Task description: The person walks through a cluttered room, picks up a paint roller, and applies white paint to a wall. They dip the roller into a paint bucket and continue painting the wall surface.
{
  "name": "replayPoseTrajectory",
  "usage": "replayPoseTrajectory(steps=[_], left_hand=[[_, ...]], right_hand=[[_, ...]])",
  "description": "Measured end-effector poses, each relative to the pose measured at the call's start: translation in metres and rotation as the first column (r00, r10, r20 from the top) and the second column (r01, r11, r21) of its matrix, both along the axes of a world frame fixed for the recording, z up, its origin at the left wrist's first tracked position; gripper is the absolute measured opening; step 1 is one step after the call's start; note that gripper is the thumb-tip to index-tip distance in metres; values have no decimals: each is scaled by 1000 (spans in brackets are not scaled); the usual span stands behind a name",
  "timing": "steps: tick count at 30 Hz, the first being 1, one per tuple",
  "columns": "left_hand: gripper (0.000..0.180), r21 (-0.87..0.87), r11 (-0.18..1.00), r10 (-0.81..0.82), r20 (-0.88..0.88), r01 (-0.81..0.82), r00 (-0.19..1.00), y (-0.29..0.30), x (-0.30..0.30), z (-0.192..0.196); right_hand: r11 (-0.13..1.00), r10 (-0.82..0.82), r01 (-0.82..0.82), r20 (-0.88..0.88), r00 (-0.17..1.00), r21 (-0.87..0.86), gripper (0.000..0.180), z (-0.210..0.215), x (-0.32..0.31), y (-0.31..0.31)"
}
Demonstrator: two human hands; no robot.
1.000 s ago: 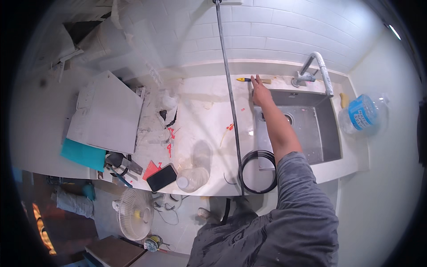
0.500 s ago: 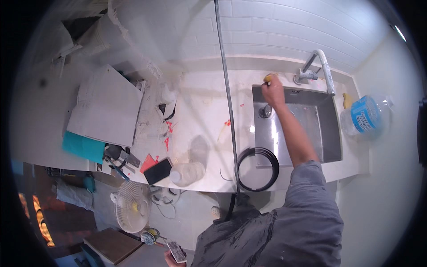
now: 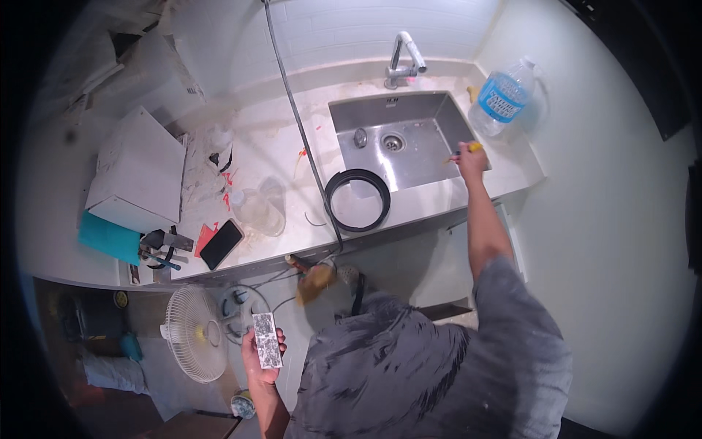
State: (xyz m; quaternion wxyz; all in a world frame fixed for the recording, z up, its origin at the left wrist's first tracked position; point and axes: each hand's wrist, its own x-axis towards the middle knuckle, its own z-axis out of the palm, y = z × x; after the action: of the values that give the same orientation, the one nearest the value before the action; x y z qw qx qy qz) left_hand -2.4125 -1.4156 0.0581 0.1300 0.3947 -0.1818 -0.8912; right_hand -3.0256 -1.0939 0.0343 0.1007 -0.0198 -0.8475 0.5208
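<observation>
"Hands first: what does the left one hold?"

"Left hand (image 3: 252, 357) is down near the lower edge, fingers curled around a flat rectangular block (image 3: 268, 341), pale with dark grey mottling. Its broad face points up."

"And the right?"

"Right hand (image 3: 472, 164) reaches out to the near right corner of the sink (image 3: 420, 150), fingers closed around a small brush (image 3: 475, 147). Its yellow handle end sticks out on one side, and the slim tip points left over the basin, rather blurred."

"Does the brush touch the steel?"

"Cannot tell from this angle."

"What lies about?"

"On the pale counter (image 3: 281, 172), a black coil (image 3: 385, 201) sits at the sink's front left corner, a large clear bottle (image 3: 501, 102) with a blue label stands to the right, and the tap (image 3: 404, 64) rises behind. Further left, a dark phone (image 3: 221, 244) lies near the counter's front edge, beside a clear container (image 3: 261, 213)."

"Below?"

"A white fan (image 3: 196, 334), left of the block."
</observation>
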Motion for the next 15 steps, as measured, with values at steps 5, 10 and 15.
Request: replayPoseTrajectory(steps=[5, 10, 15], left_hand=[[41, -49, 994, -93, 10, 93, 996, 18, 31, -12], [39, -49, 997, -58, 51, 61, 997, 42, 50, -20], [40, -114, 993, 16, 119, -2, 993, 65, 53, -12]], right_hand=[[994, 69, -80, -132, 989, -77, 20, 69, 33, 71], [920, 133, -271, -423, 896, -285, 26, 202, 45, 99], [967, 101, -255, -870, 483, -30, 26, 313, 86, 85]])
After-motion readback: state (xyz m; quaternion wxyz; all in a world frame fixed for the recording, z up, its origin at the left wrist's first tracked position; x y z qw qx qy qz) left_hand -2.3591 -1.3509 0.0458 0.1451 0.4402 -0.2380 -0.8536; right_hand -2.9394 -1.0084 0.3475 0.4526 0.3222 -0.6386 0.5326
